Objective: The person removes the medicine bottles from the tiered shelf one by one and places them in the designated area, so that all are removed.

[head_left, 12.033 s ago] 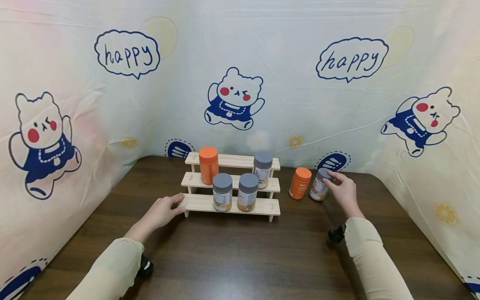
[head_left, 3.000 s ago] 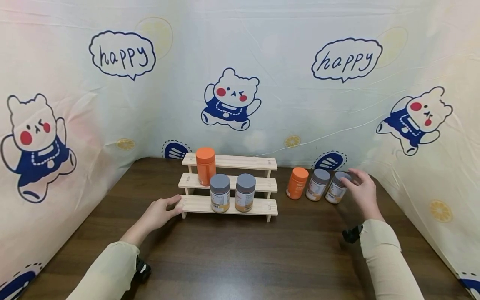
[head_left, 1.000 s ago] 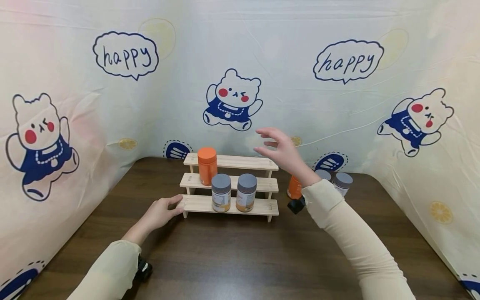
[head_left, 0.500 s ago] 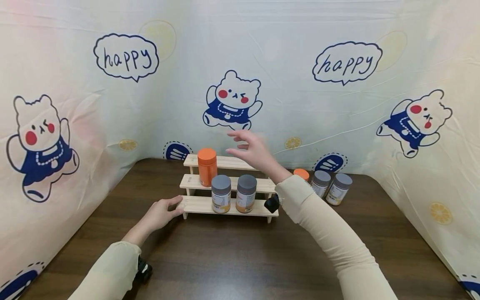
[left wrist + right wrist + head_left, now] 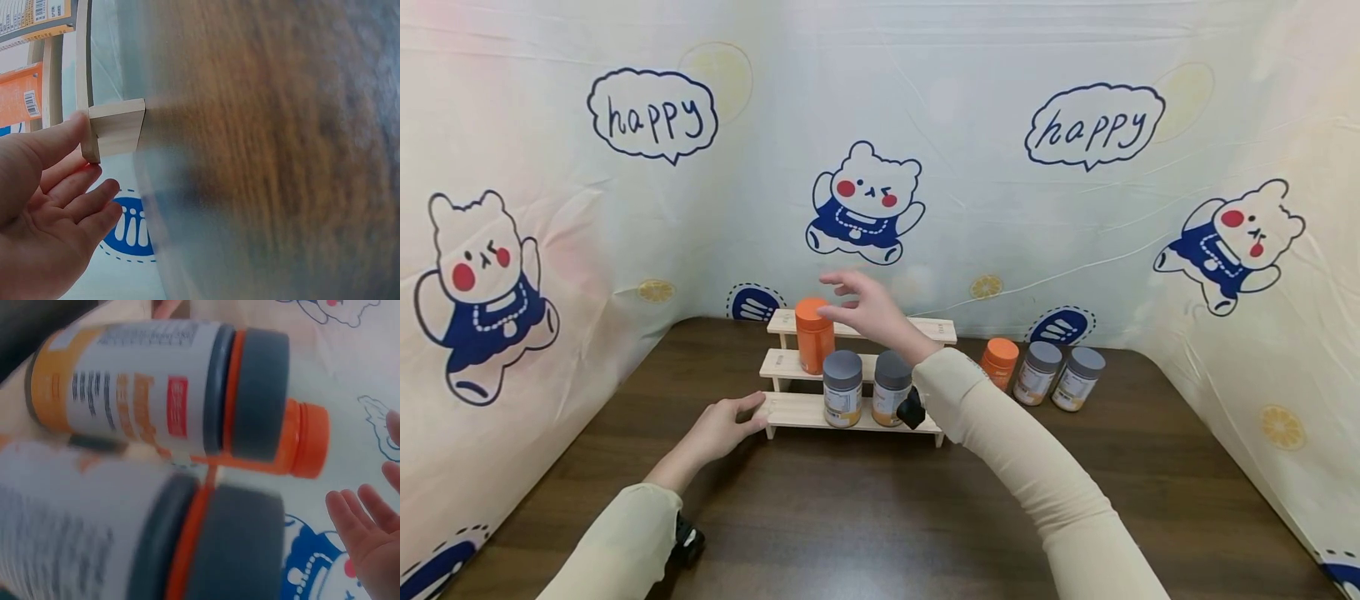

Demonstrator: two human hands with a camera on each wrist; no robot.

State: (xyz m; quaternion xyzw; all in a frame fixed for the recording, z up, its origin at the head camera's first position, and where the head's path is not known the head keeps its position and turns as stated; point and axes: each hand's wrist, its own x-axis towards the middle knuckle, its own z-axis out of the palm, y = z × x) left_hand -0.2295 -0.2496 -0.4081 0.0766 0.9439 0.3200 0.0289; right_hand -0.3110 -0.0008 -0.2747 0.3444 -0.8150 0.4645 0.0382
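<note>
A three-tier wooden display rack [image 5: 793,408] stands on the table. At its front left end my left hand [image 5: 718,429] pinches the lowest shelf [image 5: 89,137] between thumb and fingers, plain in the left wrist view. My right hand [image 5: 880,312] is raised over the rack, fingers spread and holding nothing, its thumb close to the lid of an orange bottle [image 5: 815,343] on the middle shelf. On the lowest shelf are a grey-lidded jar [image 5: 842,392] and a second grey-lidded jar [image 5: 887,396], partly covered by the right wrist. Both loom close in the right wrist view.
Right of the rack, an orange jar [image 5: 1000,358], partly behind the sleeve, stands in a row with a grey-lidded jar [image 5: 1037,375] and another grey-lidded jar [image 5: 1077,381]. Printed cloth [image 5: 985,208] surrounds the brown table [image 5: 820,525] at back and sides.
A grey-lidded jar has gone from the rack's middle shelf to the right end of the table row. My right hand let go of it and moved left to the orange bottle. My left hand stayed.
</note>
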